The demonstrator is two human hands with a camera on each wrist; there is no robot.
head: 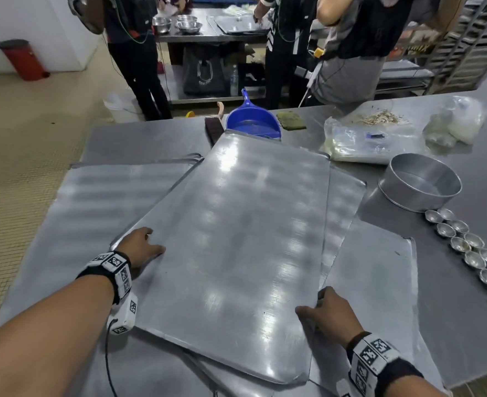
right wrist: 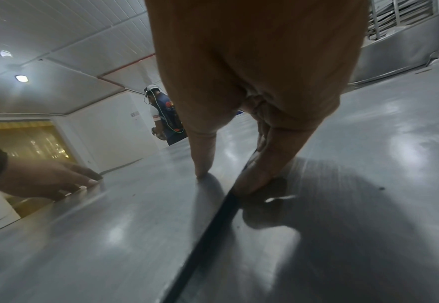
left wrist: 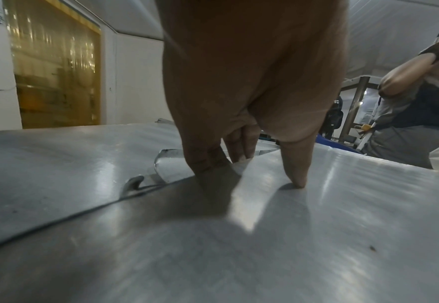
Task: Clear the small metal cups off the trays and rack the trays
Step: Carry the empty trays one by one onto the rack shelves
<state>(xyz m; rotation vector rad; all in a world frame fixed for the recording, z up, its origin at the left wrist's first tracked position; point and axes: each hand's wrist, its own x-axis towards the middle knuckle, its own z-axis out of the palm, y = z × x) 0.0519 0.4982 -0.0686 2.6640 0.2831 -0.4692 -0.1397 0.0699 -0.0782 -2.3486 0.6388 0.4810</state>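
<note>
Stretching across most of the head view is a steel counter (head: 150,138) in a white-walled kitchen, with a tiled floor (head: 21,156) running along its left edge and a red bin (head: 21,59) against the far wall. Several flat trays are lying overlapped on the counter, and the top tray (head: 236,239) is sitting skewed over the others. The left hand (head: 139,247) is holding its near left edge, thumb lying on top and fingers curling down past the rim; the right hand (head: 332,313) is doing the same at the near right edge, its grip closing on the rim with the thumb on top. The small metal cups (head: 465,247) are sitting off the trays in a double row on the bare counter to the right, just in front of a round cake tin (head: 421,181). A blue dustpan (head: 252,118) is lying at the tray's far end, with plastic bags (head: 374,138) to its right. People are standing beyond the counter's far edge at a second table (head: 208,35), and a tray rack (head: 471,38) is standing at the far right.
</note>
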